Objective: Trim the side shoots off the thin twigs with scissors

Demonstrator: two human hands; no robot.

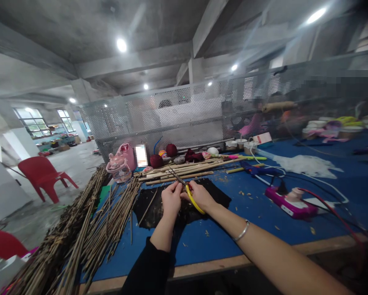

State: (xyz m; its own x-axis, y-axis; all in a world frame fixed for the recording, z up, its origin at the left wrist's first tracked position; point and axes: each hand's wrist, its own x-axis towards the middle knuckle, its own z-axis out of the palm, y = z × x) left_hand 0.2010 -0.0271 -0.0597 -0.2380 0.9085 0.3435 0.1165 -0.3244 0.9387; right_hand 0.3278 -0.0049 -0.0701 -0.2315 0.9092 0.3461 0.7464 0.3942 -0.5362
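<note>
My right hand (202, 196) is closed around a pair of scissors with yellow handles (194, 201). The blades point up and away to the left, over the near edge of the light sticks. Close beside it, my left hand (171, 198) has its thumb and fingertips pinched together near the scissors. Whatever sits in that pinch is too small to make out. Both hands are above a black cloth (219, 194) spread on the blue tabletop (214, 241). A thin stick (147, 207) lies on the cloth, left of my left hand.
Bundles of thin brown sticks (110, 221) cover the table's left side. Behind the cloth are pale rods (178, 170), yarn balls (156, 160), a lit phone (141, 156) and a clear pink-topped container (119, 170). At right lie a purple power strip (290, 203), cables and a glue gun (254, 169).
</note>
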